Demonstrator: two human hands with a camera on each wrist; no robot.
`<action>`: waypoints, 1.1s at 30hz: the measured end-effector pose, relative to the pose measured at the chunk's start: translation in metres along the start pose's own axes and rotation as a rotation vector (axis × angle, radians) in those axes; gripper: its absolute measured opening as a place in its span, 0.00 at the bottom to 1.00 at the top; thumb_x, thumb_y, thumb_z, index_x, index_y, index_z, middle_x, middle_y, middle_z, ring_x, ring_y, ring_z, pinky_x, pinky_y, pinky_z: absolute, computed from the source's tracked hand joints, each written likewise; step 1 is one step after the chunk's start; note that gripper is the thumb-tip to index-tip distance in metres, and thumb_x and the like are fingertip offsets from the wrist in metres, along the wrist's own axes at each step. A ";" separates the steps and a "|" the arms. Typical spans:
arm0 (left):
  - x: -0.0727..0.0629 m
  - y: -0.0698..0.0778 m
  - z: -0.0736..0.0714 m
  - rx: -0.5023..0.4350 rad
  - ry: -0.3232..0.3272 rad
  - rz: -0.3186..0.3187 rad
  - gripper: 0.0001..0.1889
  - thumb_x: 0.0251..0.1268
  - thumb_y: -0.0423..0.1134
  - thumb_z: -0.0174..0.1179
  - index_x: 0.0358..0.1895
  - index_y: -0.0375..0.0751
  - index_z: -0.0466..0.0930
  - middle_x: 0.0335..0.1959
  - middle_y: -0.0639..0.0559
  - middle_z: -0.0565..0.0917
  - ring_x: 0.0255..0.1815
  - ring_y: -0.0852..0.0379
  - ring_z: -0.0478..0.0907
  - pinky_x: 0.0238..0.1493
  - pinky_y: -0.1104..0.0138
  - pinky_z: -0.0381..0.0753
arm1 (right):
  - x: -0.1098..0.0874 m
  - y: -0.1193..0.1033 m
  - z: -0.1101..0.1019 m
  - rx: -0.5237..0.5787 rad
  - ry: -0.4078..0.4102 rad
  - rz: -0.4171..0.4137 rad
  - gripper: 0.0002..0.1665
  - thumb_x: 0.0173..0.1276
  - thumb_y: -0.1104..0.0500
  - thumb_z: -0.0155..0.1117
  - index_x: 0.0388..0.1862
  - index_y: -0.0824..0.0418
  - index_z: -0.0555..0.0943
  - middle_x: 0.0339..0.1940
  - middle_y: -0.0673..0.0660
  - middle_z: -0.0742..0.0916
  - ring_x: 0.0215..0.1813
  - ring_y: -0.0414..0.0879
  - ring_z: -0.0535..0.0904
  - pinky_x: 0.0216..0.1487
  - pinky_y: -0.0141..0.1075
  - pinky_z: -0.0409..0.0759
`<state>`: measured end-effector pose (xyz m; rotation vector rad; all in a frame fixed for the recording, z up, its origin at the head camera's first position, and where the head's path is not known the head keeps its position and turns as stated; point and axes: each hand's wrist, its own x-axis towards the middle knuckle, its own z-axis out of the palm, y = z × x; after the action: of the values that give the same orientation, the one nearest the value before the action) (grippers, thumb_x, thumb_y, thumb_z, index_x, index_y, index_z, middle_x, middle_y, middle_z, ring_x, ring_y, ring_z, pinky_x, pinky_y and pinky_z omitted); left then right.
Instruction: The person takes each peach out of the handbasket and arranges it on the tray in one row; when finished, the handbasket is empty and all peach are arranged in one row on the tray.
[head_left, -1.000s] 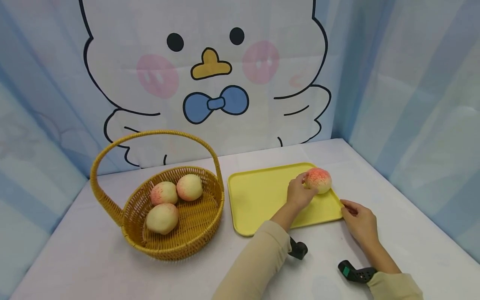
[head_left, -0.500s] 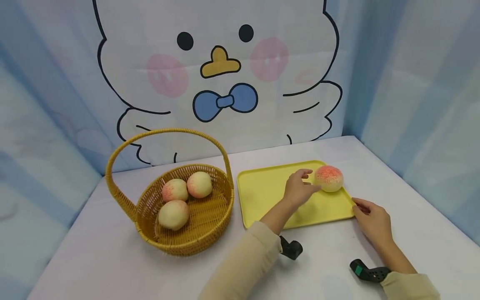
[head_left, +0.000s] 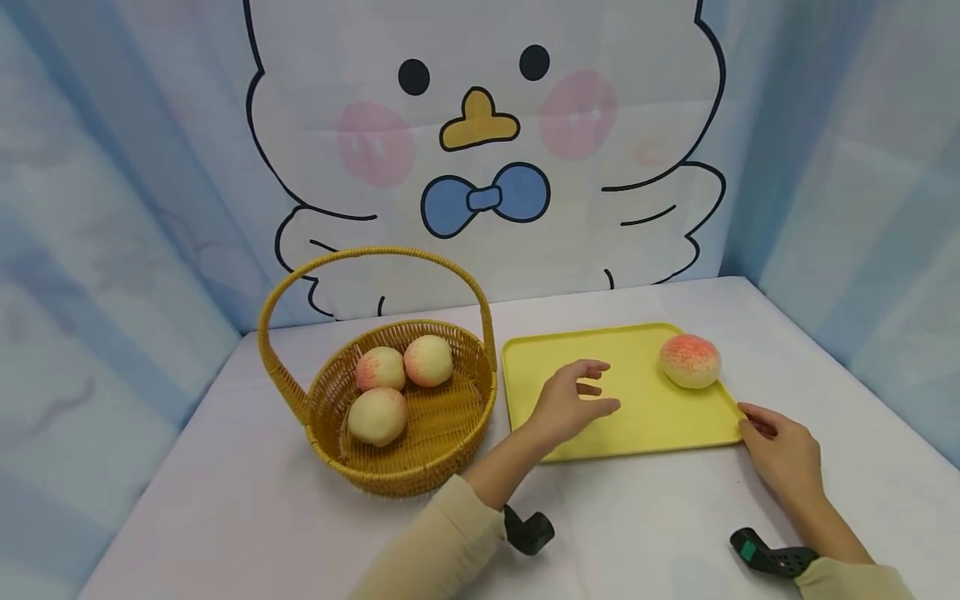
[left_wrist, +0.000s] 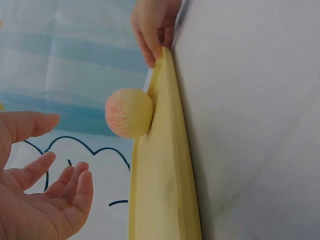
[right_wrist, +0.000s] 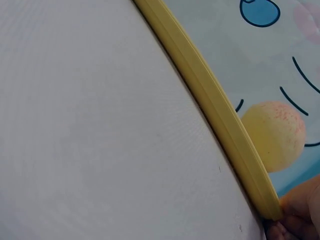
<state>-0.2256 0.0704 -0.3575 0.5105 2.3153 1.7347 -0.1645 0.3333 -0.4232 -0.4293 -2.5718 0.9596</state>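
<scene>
A pink-and-cream peach (head_left: 690, 362) rests at the right end of a yellow tray (head_left: 630, 425). My left hand (head_left: 564, 404) hovers over the left part of the tray, holding nothing, its fingers spread apart from the thumb. In the left wrist view that hand (left_wrist: 47, 185) is well apart from the peach (left_wrist: 129, 113). My right hand (head_left: 783, 454) pinches the tray's near right corner. The right wrist view shows its thumb and fingers (right_wrist: 300, 212) at that corner, partly cut off by the frame edge.
Left of the tray stands a round wicker basket (head_left: 408, 482) with a tall arched handle, holding three peaches (head_left: 377, 417). A white cloth covers the table (head_left: 637, 525). Behind hangs a curtain (head_left: 480, 250) printed with a cartoon bird. A black wrist device is on each forearm.
My left hand has let go of the peach and drawn back to the left. The peach stays on the tray. My right hand keeps its place at the corner. The head view has shifted.
</scene>
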 end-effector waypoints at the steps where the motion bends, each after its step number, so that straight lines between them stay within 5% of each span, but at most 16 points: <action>1: -0.004 0.000 -0.003 0.000 -0.011 0.011 0.23 0.51 0.35 0.67 0.54 0.47 0.76 0.48 0.55 0.75 0.45 0.59 0.76 0.35 0.71 0.77 | 0.000 0.001 -0.001 0.002 -0.004 0.007 0.21 0.67 0.61 0.52 0.53 0.74 0.74 0.45 0.72 0.80 0.45 0.60 0.74 0.35 0.37 0.67; 5: -0.021 0.005 -0.016 0.044 -0.045 0.086 0.23 0.53 0.35 0.66 0.55 0.46 0.75 0.48 0.57 0.74 0.48 0.57 0.75 0.41 0.70 0.76 | 0.001 0.005 -0.005 -0.012 -0.012 0.032 0.22 0.68 0.60 0.50 0.54 0.75 0.73 0.47 0.72 0.79 0.47 0.61 0.74 0.34 0.36 0.67; 11: -0.044 0.020 -0.041 0.244 -0.061 0.297 0.24 0.56 0.36 0.64 0.57 0.45 0.72 0.52 0.54 0.73 0.50 0.60 0.73 0.47 0.69 0.72 | 0.003 0.009 -0.008 -0.004 -0.024 0.051 0.24 0.69 0.59 0.49 0.56 0.75 0.71 0.49 0.74 0.77 0.48 0.64 0.72 0.41 0.50 0.70; 14: -0.053 0.023 -0.055 0.309 -0.050 0.345 0.25 0.55 0.36 0.65 0.58 0.45 0.72 0.53 0.53 0.72 0.51 0.59 0.72 0.47 0.68 0.71 | 0.004 0.011 -0.005 0.001 -0.031 0.059 0.24 0.69 0.59 0.49 0.56 0.76 0.71 0.49 0.75 0.77 0.49 0.64 0.71 0.43 0.54 0.68; 22: -0.077 0.024 -0.097 0.311 -0.114 0.301 0.30 0.54 0.39 0.66 0.62 0.46 0.66 0.59 0.53 0.67 0.57 0.56 0.67 0.53 0.59 0.69 | 0.005 0.014 0.002 -0.017 -0.041 0.100 0.24 0.69 0.59 0.48 0.58 0.75 0.70 0.50 0.74 0.77 0.48 0.63 0.71 0.41 0.51 0.70; 26: -0.083 0.026 -0.118 0.358 -0.083 0.245 0.31 0.55 0.40 0.66 0.63 0.46 0.65 0.60 0.53 0.66 0.59 0.55 0.65 0.56 0.58 0.67 | 0.005 0.012 0.003 -0.014 -0.043 0.108 0.24 0.69 0.59 0.48 0.58 0.74 0.70 0.51 0.74 0.76 0.49 0.63 0.71 0.42 0.51 0.70; 33: -0.089 0.027 -0.147 0.349 -0.017 0.163 0.33 0.54 0.38 0.66 0.64 0.45 0.63 0.61 0.54 0.66 0.60 0.55 0.64 0.59 0.59 0.65 | 0.005 0.004 0.005 -0.027 -0.035 0.080 0.23 0.69 0.60 0.49 0.57 0.75 0.71 0.49 0.73 0.78 0.47 0.61 0.73 0.33 0.35 0.67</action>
<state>-0.1929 -0.0881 -0.2931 0.7895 2.6429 1.3801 -0.1706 0.3354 -0.4279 -0.5310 -2.6195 0.9688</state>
